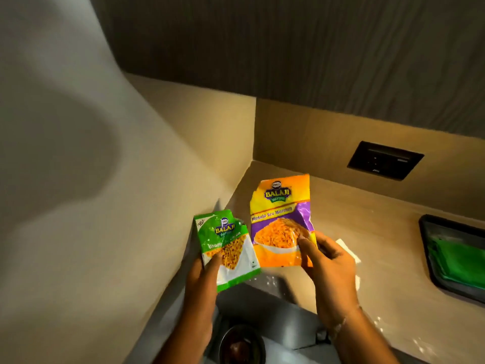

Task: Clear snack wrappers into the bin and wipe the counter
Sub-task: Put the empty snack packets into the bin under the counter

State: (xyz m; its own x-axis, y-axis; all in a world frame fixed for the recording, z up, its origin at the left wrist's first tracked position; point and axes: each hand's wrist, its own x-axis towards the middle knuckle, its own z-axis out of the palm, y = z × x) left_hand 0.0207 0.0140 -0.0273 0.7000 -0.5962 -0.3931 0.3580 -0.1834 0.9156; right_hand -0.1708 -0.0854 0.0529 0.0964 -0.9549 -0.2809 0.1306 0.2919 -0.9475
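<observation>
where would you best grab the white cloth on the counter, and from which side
Take the white cloth by its exposed far corner, coming from above on the right. It lies flat on the counter, and the right hand with the orange wrapper hides its near part.

Beige corner walls (pixel 183 143), dark wood-grain upper panel (pixel 288 43), black socket plate (pixel 385 160), warm dim light

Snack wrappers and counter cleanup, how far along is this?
Done: nothing binned yet. In hand: the left hand holds the green torn wrapper and the right hand the orange-and-purple wrapper. Left: dropping both into a bin, then wiping the beige counter, which shows white crumbs.
</observation>
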